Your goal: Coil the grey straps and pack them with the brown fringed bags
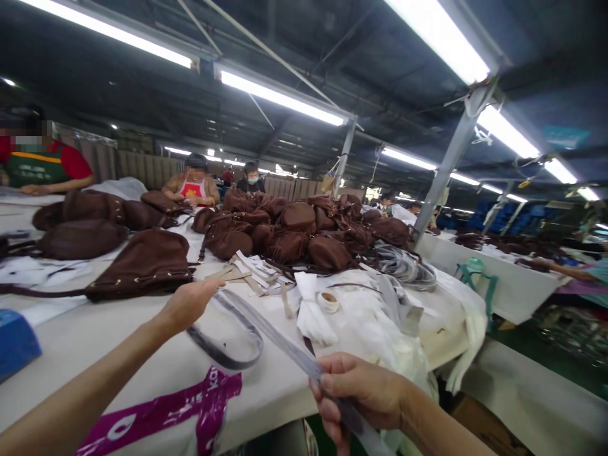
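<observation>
A long bag strap (280, 339) in a cloudy plastic sleeve runs slantwise between my two hands above the table. My right hand (358, 392) is closed round it, thumb on top, and the sleeve's tail hangs below. At the strap's far end my left hand (192, 305) pinches it with the fingertips. From there a dark curved length of strap loops down over the tabletop. Just beyond my left hand lies a brown drawstring bag (142, 263) with metal eyelets. A roll of tape (327, 302) stands on white wrapping past my right hand.
Brown bags (294, 228) are heaped across the table (156, 354). Paper strips (259, 272), white plastic (370, 316) and wrapped straps (403, 266) lie nearer. Purple printed plastic (161, 411) hangs at the front edge. A blue object (18, 342) sits left. Several people work beyond; a metal post (449, 158) rises right.
</observation>
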{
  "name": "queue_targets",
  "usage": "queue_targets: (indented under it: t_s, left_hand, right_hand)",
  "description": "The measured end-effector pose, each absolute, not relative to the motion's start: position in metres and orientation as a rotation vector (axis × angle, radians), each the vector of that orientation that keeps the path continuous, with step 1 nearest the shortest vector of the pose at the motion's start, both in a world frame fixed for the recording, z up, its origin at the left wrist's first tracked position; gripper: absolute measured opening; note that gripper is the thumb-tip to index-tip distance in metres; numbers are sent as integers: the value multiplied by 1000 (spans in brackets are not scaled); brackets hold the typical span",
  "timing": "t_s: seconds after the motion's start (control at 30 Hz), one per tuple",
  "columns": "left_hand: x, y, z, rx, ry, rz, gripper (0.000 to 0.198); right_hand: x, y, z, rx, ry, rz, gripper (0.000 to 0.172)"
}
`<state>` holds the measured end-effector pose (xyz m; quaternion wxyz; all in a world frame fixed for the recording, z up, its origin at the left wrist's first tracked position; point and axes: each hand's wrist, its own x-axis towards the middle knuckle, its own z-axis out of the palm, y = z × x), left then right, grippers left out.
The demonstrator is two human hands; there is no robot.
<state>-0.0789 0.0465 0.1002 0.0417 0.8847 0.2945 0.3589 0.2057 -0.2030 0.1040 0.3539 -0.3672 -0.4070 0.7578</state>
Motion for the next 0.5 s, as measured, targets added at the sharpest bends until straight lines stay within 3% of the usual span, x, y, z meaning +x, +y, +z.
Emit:
queue_targets:
  t_s: [0.1, 0.23, 0.4, 0.5]
  left_hand:
    - [-83, 55, 87, 2602, 912, 1094, 24]
    - [-77, 32, 77, 2531, 855, 976, 21]
    - [-40, -44, 68, 2116, 639, 736, 34]
    - [-19, -75, 68, 1731, 416, 620, 47]
  right_hand:
    - [202, -210, 110, -862, -1090, 1939, 38]
    - [193, -209, 142, -694, -1015, 1667, 28]
    - [171, -162, 202, -634, -863, 873, 47]
    - [164, -127, 215, -696, -1011, 439, 35]
